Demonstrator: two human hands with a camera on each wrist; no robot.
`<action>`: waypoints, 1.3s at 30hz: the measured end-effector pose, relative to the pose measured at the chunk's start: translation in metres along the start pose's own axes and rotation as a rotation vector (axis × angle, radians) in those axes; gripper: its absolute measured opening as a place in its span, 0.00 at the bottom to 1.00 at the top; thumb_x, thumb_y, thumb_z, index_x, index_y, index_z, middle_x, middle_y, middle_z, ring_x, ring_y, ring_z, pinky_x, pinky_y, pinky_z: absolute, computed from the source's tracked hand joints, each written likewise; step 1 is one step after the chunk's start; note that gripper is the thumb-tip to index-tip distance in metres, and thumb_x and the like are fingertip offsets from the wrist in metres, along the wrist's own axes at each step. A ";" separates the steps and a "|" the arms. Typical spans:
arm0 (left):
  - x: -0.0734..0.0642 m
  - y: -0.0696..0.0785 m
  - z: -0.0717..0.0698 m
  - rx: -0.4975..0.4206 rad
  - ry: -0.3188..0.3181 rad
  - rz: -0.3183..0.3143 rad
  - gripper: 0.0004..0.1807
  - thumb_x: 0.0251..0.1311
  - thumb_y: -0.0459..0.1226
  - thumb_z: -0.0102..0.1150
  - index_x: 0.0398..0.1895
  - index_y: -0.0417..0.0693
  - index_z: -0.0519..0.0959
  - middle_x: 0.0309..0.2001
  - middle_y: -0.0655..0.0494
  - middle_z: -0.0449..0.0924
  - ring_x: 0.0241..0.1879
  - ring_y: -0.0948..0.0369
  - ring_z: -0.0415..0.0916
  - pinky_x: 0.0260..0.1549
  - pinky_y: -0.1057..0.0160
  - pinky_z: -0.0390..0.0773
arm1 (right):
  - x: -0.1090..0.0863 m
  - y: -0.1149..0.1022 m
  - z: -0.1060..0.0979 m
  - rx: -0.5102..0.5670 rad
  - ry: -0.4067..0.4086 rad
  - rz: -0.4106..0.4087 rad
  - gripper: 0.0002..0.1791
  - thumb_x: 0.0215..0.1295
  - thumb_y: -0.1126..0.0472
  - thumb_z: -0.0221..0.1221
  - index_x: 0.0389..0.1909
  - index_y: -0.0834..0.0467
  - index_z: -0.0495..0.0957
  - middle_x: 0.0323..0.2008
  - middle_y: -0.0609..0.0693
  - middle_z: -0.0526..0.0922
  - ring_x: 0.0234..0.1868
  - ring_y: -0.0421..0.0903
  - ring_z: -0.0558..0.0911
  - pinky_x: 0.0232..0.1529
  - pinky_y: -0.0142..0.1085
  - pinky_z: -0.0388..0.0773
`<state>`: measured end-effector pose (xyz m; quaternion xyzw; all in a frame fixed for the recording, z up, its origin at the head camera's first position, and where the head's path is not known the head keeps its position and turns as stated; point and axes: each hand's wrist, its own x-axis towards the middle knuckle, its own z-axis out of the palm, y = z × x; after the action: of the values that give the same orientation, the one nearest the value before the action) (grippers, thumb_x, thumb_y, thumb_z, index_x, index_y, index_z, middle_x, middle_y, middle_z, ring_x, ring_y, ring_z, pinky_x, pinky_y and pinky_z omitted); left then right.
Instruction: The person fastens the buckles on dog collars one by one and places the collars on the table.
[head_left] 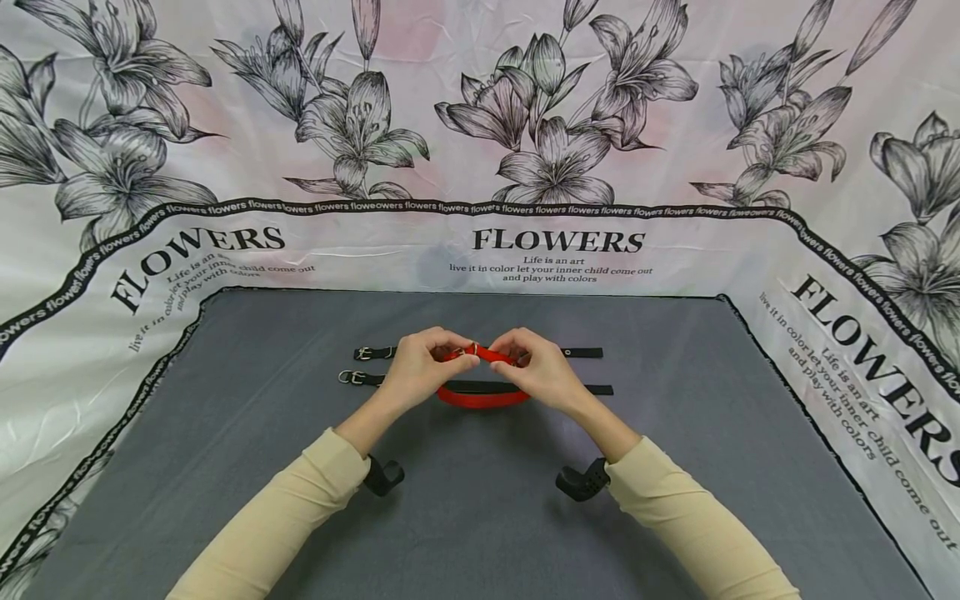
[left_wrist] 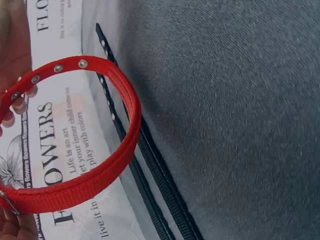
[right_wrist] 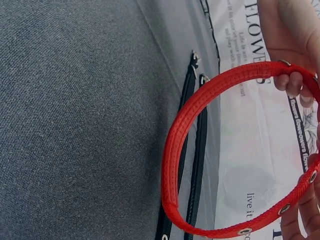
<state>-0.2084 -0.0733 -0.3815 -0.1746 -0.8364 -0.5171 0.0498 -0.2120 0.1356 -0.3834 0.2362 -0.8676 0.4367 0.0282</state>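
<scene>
**While both hands pinch the red strap [head_left: 483,401], the meeting point of its ends looks the weak spot**

Strap is bent into a loop, mid-frame in head view, raised by the fingers, its lower curve sagging toward the viewer. Left hand [head_left: 426,367], left of centre: thumb and fingers clamped on the metal-fitted end. Right hand [head_left: 542,371], right of centre: thumb and fingers clamped on the eyelet end. Metal buckle [left_wrist: 9,202] sits at the lower left edge of left wrist view; eyelets [left_wrist: 58,68] run along the upper left part of the loop. Can't tell whether one end is threaded through the buckle; fingers and frame edge hide it.

Risks, my judgement:
- Ends slip apart. Cause: narrow fingertip hold, plus webbing that looks springy and may want to straighten.
- Wrong eyelet or missed pin. Cause: several similar holes close together, fingers covering the join.
- Twisted band. Cause: the two hands turning their ends differently; the loop's lower side hangs unsupported.
- Snagging or nudging neighbours. Rear black strap [head_left: 585,352] and front black strap [head_left: 487,387] lie across mid-frame on the grey cloth [head_left: 480,517], behind and under the loop. Loop overlaps the front one in head view; contact unclear. A dropped loop would likely land on it.
</scene>
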 end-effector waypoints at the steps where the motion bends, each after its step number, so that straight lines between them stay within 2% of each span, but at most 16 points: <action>1: 0.000 0.001 0.000 0.009 0.003 0.009 0.11 0.49 0.43 0.69 0.37 0.54 0.84 0.31 0.61 0.80 0.27 0.62 0.74 0.25 0.63 0.76 | 0.000 0.000 0.000 -0.003 0.001 -0.002 0.09 0.58 0.61 0.63 0.40 0.50 0.78 0.32 0.45 0.75 0.32 0.42 0.73 0.36 0.36 0.75; 11: 0.001 0.006 0.000 0.058 -0.009 0.022 0.09 0.49 0.43 0.68 0.34 0.54 0.84 0.29 0.61 0.79 0.24 0.62 0.72 0.22 0.63 0.74 | -0.001 0.002 0.001 -0.037 0.030 -0.048 0.10 0.57 0.62 0.63 0.39 0.51 0.78 0.31 0.45 0.74 0.31 0.41 0.72 0.35 0.35 0.74; 17: -0.001 0.005 0.003 0.084 -0.021 0.034 0.10 0.49 0.43 0.69 0.34 0.54 0.84 0.29 0.62 0.77 0.25 0.62 0.71 0.23 0.64 0.74 | -0.002 0.000 0.003 -0.018 0.009 -0.055 0.09 0.58 0.62 0.62 0.40 0.51 0.78 0.32 0.44 0.75 0.31 0.41 0.72 0.35 0.39 0.75; 21: -0.001 0.004 0.004 0.083 -0.025 0.039 0.09 0.49 0.43 0.68 0.34 0.53 0.84 0.30 0.61 0.77 0.26 0.62 0.72 0.24 0.64 0.75 | -0.002 -0.003 0.004 -0.017 0.006 -0.064 0.09 0.59 0.62 0.62 0.40 0.51 0.78 0.32 0.44 0.75 0.31 0.41 0.72 0.35 0.38 0.75; 26: -0.002 0.004 0.004 0.058 -0.027 0.040 0.12 0.53 0.44 0.65 0.41 0.54 0.82 0.35 0.61 0.80 0.28 0.63 0.73 0.27 0.64 0.76 | -0.001 -0.001 0.005 -0.020 0.029 -0.061 0.08 0.59 0.61 0.62 0.40 0.51 0.77 0.32 0.44 0.75 0.30 0.41 0.72 0.35 0.38 0.76; 29: -0.003 0.003 0.004 0.043 -0.017 0.041 0.12 0.55 0.43 0.64 0.42 0.53 0.79 0.35 0.61 0.80 0.27 0.62 0.73 0.27 0.64 0.76 | 0.000 0.000 0.005 -0.019 0.044 -0.060 0.08 0.59 0.61 0.62 0.39 0.51 0.77 0.32 0.44 0.75 0.29 0.41 0.72 0.34 0.38 0.76; 34: -0.002 0.004 0.005 0.048 0.008 0.034 0.09 0.55 0.40 0.63 0.37 0.50 0.79 0.29 0.60 0.80 0.25 0.62 0.72 0.24 0.64 0.74 | 0.000 0.000 0.006 -0.031 0.054 -0.046 0.08 0.59 0.60 0.62 0.39 0.52 0.77 0.32 0.44 0.77 0.29 0.39 0.74 0.34 0.34 0.76; 39: -0.002 0.005 0.008 0.063 -0.001 0.024 0.08 0.54 0.41 0.64 0.36 0.50 0.79 0.30 0.60 0.79 0.25 0.63 0.72 0.24 0.65 0.75 | 0.000 -0.002 0.006 -0.043 0.049 -0.044 0.08 0.59 0.59 0.62 0.39 0.52 0.77 0.32 0.44 0.77 0.30 0.39 0.75 0.33 0.32 0.76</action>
<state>-0.2038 -0.0649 -0.3814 -0.1831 -0.8501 -0.4900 0.0610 -0.2097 0.1295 -0.3856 0.2436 -0.8705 0.4229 0.0641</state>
